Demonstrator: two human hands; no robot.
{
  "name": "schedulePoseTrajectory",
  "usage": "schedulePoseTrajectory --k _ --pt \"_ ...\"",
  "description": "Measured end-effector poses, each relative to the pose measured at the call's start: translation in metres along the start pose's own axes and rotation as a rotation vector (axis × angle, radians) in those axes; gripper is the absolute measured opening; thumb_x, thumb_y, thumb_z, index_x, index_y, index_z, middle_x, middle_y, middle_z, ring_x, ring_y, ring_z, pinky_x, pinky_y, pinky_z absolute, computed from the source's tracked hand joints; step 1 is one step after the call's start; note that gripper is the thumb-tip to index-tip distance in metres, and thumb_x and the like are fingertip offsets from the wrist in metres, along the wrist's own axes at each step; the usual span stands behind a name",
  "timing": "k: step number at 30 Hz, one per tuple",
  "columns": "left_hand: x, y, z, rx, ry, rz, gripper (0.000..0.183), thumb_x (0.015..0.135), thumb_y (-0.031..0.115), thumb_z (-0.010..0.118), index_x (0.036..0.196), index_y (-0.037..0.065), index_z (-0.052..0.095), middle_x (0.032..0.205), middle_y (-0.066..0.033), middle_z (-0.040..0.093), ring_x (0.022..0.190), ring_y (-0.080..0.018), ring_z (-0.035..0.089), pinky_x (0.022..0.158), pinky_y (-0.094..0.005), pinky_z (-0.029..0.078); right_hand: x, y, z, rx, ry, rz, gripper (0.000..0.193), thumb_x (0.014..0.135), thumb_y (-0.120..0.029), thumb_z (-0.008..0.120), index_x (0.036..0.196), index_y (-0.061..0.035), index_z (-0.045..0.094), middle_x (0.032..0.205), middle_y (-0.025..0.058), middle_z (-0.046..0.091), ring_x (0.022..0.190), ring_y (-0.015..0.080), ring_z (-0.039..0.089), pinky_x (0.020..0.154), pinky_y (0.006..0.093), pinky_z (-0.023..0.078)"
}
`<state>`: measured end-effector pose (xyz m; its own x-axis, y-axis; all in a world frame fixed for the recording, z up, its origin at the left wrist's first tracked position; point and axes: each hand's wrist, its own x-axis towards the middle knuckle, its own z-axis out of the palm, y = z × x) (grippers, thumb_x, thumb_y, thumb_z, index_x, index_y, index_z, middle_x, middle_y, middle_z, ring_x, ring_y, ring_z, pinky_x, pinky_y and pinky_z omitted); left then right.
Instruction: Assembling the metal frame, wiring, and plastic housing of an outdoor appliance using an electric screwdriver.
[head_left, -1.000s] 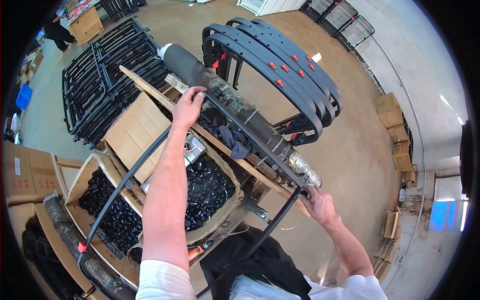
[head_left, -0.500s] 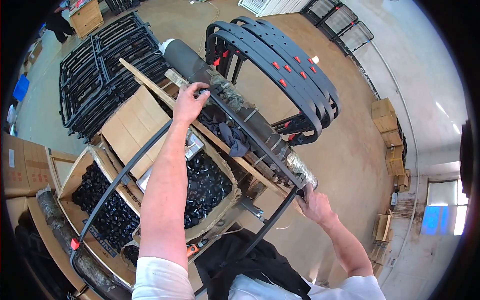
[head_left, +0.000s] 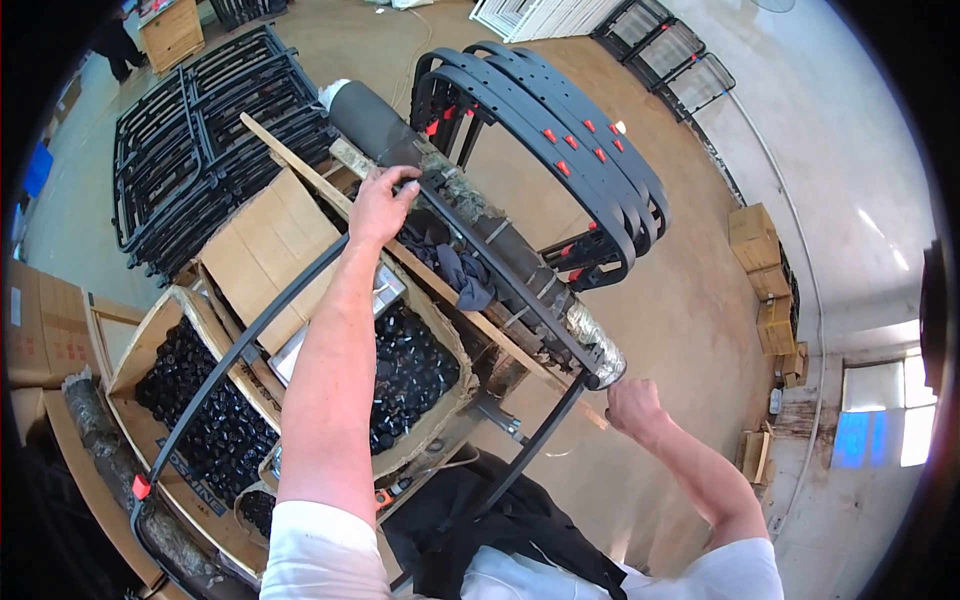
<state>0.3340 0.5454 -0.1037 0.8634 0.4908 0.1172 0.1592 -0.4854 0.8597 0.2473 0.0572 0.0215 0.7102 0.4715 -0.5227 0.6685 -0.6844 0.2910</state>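
A black metal tube frame [head_left: 540,436] lies across my work place, its far bar resting along a padded beam [head_left: 375,118] wrapped in grey foam and worn tape. My left hand [head_left: 380,207] is closed round the frame's far left corner. At the frame's right corner, beside the silver-taped beam end [head_left: 597,335], my right hand [head_left: 635,408] is a fist, slightly apart from the bar. Whatever the right fingers hold, if anything, is hidden. A dark cloth [head_left: 462,275] hangs between the beam and a wooden strip [head_left: 500,340].
Cardboard boxes of small black plastic parts [head_left: 410,365] [head_left: 205,420] stand under the frame. Curved black frames with red pieces [head_left: 590,140] stand beyond the beam. Stacked black frames [head_left: 205,150] are at far left, cartons [head_left: 755,240] along the right wall. Another person [head_left: 115,50] stands far back.
My right hand has come off the frame's right corner, shifting a little right and down into a fist. My left hand stays on its corner. The view has shifted slightly.
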Motion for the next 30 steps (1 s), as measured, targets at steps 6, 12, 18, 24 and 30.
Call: schedulePoseTrajectory --k 6,12,18,24,30 --pt "0.011 -0.032 0.002 -0.313 -0.018 0.086 0.041 0.103 0.007 0.055 0.142 0.017 0.062 0.131 -0.0053 0.074 0.124 -0.0226 0.067 0.107 -0.0344 0.049 0.002 -0.003 -0.003 0.024 -0.051 0.024 0.019 0.091 -0.017 0.061 0.104 -0.0048 0.067 0.084 0.0144 0.075 0.078 0.0348 0.075 0.066 0.0490 0.059" --pt "0.009 -0.010 -0.004 -0.145 -0.112 0.034 0.067 0.093 0.032 0.073 0.155 0.020 0.048 0.143 -0.0029 0.067 0.130 -0.0288 0.064 0.110 -0.0385 0.048 0.013 -0.009 -0.020 0.002 -0.056 0.010 0.020 0.093 -0.019 0.059 0.101 -0.0023 0.067 0.083 0.0168 0.074 0.077 0.0361 0.075 0.062 0.0505 0.059" --pt "0.016 0.024 -0.005 0.185 -0.150 -0.060 0.085 0.089 0.046 0.078 0.159 0.017 0.039 0.134 -0.0117 0.071 0.125 -0.0365 0.065 0.105 -0.0468 0.051 0.024 -0.013 0.008 0.110 0.105 0.019 0.033 0.099 -0.030 0.058 0.096 -0.0001 0.070 0.080 0.0198 0.074 0.074 0.0380 0.075 0.064 0.0509 0.059" --pt "0.017 -0.016 -0.082 0.180 0.063 -0.192 0.051 0.093 0.030 0.074 0.138 0.010 0.061 0.121 -0.0204 0.072 0.116 -0.0391 0.066 0.098 -0.0502 0.052 0.020 -0.017 0.004 0.164 0.103 0.152 0.051 0.104 -0.043 0.053 0.083 -0.0008 0.072 0.073 0.0218 0.073 0.071 0.0392 0.074 0.065 0.0508 0.059" --pt "0.007 0.037 -0.047 0.309 0.180 0.206 0.090 0.080 0.052 0.085 0.149 0.006 0.049 0.137 -0.0217 0.062 0.129 -0.0404 0.059 0.111 -0.0483 0.047 0.022 -0.019 -0.002 0.180 0.035 0.170 0.052 0.103 -0.043 0.052 0.083 -0.0010 0.073 0.074 0.0223 0.073 0.071 0.0397 0.074 0.069 0.0508 0.059"
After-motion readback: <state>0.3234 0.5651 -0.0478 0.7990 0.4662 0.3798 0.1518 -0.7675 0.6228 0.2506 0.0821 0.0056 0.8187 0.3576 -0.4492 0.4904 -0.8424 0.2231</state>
